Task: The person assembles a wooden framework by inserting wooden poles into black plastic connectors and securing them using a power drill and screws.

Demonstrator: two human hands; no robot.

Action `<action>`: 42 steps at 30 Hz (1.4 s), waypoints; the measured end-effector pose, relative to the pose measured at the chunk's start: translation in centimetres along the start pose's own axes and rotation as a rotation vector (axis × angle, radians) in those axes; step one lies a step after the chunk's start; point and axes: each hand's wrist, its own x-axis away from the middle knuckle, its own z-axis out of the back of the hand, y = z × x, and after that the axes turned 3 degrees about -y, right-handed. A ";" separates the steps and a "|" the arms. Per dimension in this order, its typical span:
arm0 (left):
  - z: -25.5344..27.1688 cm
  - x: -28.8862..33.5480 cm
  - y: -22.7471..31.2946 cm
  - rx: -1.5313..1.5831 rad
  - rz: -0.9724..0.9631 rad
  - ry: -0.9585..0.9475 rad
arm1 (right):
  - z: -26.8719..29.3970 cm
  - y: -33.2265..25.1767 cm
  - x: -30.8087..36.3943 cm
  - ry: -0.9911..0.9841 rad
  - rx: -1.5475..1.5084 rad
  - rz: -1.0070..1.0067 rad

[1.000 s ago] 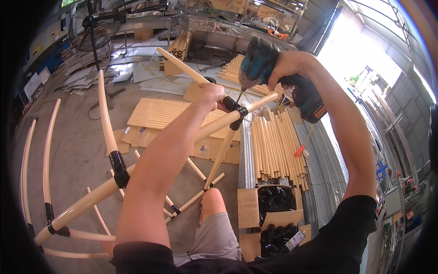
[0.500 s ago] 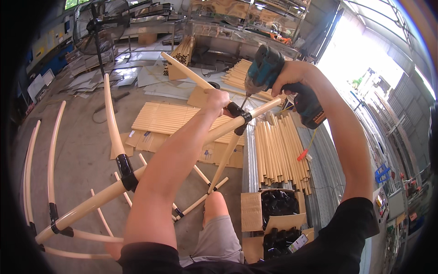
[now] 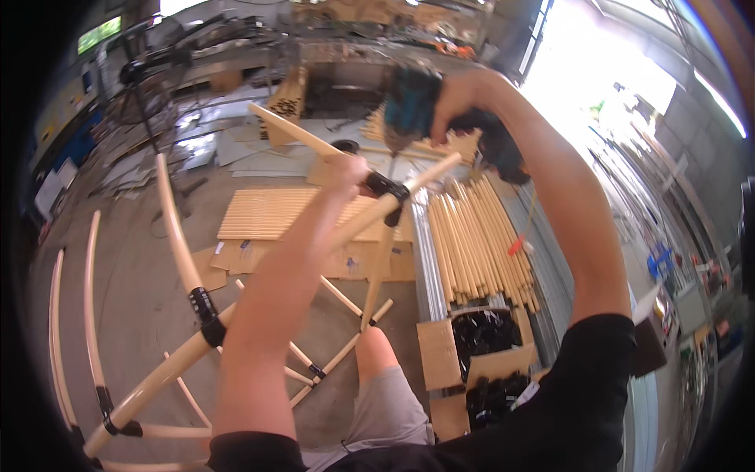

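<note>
My right hand (image 3: 462, 98) is wrapped around the grip of a teal and black cordless drill (image 3: 410, 106), blurred by motion. Its bit points down close above a black pipe joint (image 3: 385, 186); whether it touches cannot be told. Just left of that joint, my left hand (image 3: 346, 170) is closed around the tan pipe (image 3: 295, 132) running into it. The joint belongs to a frame of tan pipes (image 3: 169, 368), which slopes down to the lower left under my left forearm. Another black joint (image 3: 208, 318) holds an upright pipe on the same bar.
Tan pipes (image 3: 480, 244) lie stacked on the right, with more on cardboard (image 3: 267, 214) beyond the frame. Near my knee stands a cardboard box (image 3: 437, 358) of black joints. A large fan (image 3: 134, 75) stands at the back left.
The view has shifted, so the drill and the frame's upper end appear farther left. The drill has blurred, still close to the joint. Both hands keep their holds.
</note>
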 end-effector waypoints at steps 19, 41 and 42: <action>-0.9 4.3 1.6 -0.155 0.028 -0.092 | 0.7 2.9 0.3 0.066 0.020 0.059; -0.8 5.5 3.9 -1.177 0.061 0.056 | -53.8 14.9 4.7 0.439 -1.835 -0.184; -0.9 7.1 5.7 -1.290 0.051 0.077 | -56.8 14.0 3.2 0.392 -1.940 -0.195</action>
